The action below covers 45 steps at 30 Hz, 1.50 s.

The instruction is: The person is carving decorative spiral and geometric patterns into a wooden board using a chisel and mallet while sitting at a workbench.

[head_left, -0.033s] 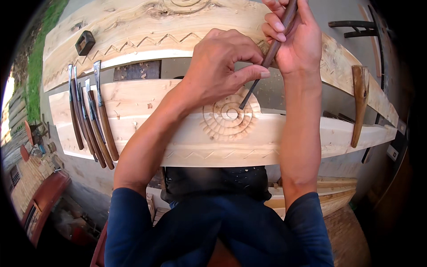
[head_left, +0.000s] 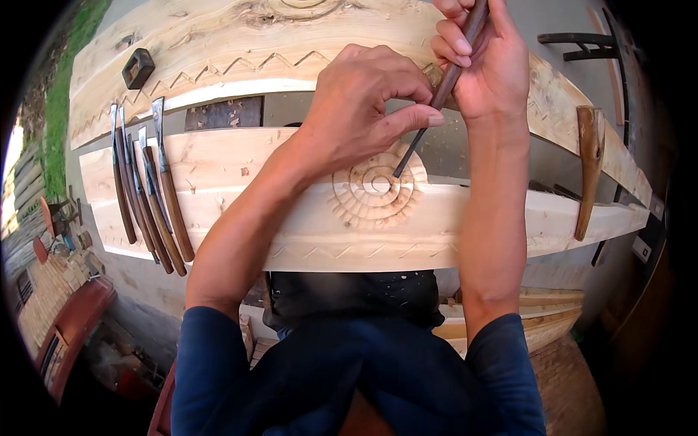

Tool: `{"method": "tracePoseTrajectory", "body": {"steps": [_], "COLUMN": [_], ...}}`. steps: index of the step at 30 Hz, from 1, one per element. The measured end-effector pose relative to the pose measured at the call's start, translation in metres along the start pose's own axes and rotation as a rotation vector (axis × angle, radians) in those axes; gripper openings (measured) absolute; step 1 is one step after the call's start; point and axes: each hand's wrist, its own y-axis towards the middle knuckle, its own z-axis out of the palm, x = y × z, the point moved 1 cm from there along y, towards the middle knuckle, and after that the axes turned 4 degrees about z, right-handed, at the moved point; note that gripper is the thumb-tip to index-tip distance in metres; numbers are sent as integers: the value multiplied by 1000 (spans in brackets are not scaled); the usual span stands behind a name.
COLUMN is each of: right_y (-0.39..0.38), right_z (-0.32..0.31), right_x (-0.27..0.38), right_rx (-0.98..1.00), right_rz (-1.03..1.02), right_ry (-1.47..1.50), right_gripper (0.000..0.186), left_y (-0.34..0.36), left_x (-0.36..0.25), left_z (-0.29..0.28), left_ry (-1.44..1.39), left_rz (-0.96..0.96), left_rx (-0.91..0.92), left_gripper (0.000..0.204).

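A wood-carving chisel (head_left: 449,81) with a dark wooden handle slants down and left between my hands. High on its handle, my right hand (head_left: 488,65) is closed with fingers curled round it. My left hand (head_left: 374,102) pinches the lower handle between thumb and fingers, above the thin metal shank. The blade tip rests at the carved round spiral (head_left: 358,198), just right of its centre. That rosette with a scalloped rim is cut into a long pale wooden plank (head_left: 291,240), which also bears a faint zigzag line near its front edge.
Several chisels (head_left: 156,196) lie side by side on the plank's left end. A wooden mallet-like stick (head_left: 590,171) lies across its right end. Beyond, a second carved board (head_left: 218,43) holds a small dark block with a hollow (head_left: 138,69). Wood chips are scattered about.
My right hand and the chisel's upper end have shifted very slightly to the right. The grip of both hands is the same.
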Motion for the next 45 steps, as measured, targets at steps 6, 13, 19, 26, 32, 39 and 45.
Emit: {"method": "tracePoseTrajectory", "body": {"steps": [6,13,19,26,32,39,45], "right_y": [1,8,7,3,2,-2,8], "right_z": [-3,-10,-9,-2,-2,6,-2], "right_x": [1,1,0,-1,4,-2,-6], "right_rx": [-11,-54,-142,-133,-135,-60,-105], "right_rz": [-59,-101,-121,-153,-180,-181,-113], "right_ry": [-47,-71,-90,-138,-150,-128,-115], "right_gripper": [40,39,38,38,39,40,44], "left_y": [-2,1,-1,-3,0,5,4], "left_x": [3,7,8,8,7,0,9], "left_z": [6,4,6,7,9,5,15], "left_ry": [25,-12,-19,20,21,-8,163], "left_rz": [26,41,58,64,70,-72,103], "left_rx": [-35,7,-45,-44,-46,-20,-64], "left_gripper": [20,18,17,16,16,21,22]}}
